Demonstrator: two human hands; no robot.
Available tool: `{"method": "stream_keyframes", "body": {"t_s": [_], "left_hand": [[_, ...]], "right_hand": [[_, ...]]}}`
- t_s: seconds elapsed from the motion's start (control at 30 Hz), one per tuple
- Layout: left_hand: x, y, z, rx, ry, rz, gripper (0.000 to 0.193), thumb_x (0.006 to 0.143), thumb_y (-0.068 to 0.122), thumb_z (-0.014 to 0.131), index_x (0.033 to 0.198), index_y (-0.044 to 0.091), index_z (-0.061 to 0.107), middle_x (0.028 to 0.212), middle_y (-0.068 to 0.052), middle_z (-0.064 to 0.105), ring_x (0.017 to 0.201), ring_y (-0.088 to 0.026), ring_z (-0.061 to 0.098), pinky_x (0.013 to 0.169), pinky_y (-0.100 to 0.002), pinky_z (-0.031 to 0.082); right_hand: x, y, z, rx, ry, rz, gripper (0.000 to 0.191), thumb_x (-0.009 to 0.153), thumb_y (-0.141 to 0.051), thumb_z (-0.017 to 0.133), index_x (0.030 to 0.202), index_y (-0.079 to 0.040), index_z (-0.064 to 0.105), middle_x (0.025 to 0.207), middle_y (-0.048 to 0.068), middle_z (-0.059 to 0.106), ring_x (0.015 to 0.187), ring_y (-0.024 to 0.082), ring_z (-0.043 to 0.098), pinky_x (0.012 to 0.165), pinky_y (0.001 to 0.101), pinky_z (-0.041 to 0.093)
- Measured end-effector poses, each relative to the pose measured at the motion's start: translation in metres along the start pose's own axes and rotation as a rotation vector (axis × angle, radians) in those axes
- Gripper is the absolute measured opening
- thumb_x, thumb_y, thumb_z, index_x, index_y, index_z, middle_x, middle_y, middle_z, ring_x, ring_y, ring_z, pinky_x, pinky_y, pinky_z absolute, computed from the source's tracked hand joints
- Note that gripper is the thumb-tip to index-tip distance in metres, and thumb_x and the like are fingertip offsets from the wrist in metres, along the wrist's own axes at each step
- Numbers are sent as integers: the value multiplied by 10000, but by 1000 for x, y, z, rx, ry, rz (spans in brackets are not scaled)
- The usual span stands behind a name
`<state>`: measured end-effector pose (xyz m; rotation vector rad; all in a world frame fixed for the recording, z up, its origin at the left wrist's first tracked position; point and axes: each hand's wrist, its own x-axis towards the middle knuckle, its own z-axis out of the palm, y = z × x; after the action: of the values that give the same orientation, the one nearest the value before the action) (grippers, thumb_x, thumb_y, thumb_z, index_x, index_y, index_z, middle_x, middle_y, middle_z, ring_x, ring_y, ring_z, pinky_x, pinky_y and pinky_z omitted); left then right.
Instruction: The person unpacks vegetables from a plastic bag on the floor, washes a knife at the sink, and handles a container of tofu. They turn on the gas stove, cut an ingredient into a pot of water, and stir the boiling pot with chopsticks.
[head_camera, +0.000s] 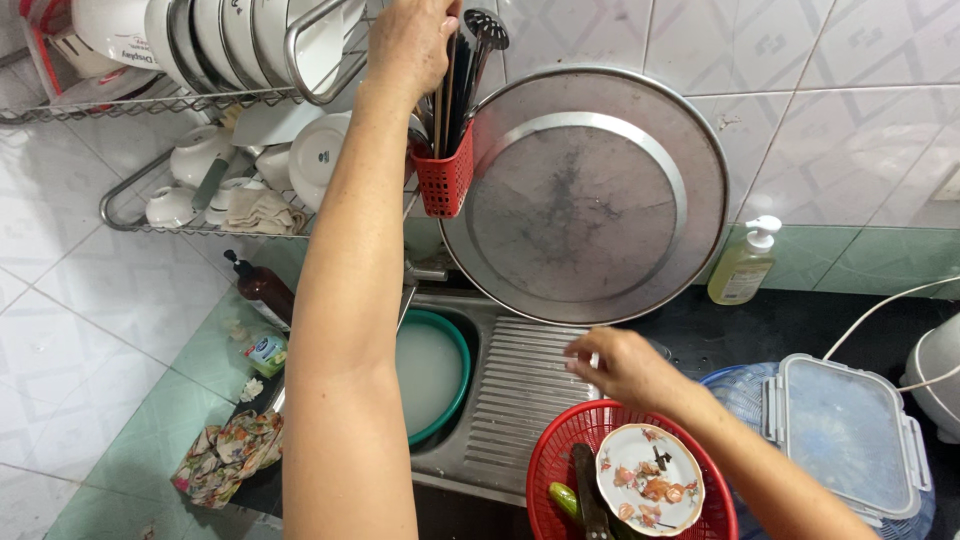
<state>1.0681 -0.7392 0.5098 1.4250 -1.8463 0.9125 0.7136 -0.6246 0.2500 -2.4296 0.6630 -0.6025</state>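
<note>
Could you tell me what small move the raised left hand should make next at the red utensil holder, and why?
Probably let the chopsticks slide down into the red utensil holder and release them. The left hand grips their upper ends above the holder, where their lower ends already sit beside the dark ladle. The right hand hovers empty over the sink drainboard, near the red basket.

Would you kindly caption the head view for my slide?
Left hand puts chopsticks into a red plastic utensil holder; right hand hovers above a red basket.
</note>
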Motion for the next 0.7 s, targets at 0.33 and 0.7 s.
{"method": "stream_keyframes", "body": {"t_s": [0.33, 0.7], "left_hand": [[-21, 24, -1, -366, 121, -56, 121, 942, 47, 711, 1000, 100, 619, 946, -130, 637, 915, -344, 676, 778, -457, 538], [-52, 19, 5, -558, 175, -338, 330, 806, -9, 760, 1082, 143, 661, 853, -42, 693, 773, -216, 686, 710, -367, 553]], "right_hand": [[222, -57, -107, 277, 517, -197, 433, 964, -135, 658, 1372, -9, 587, 1093, 106, 755, 755, 142, 733, 601, 290, 603], [317, -58, -86, 611, 606, -322, 190, 927, 47, 719, 1116, 40, 692, 919, 107, 773, 770, 155, 787, 658, 301, 656]]}}
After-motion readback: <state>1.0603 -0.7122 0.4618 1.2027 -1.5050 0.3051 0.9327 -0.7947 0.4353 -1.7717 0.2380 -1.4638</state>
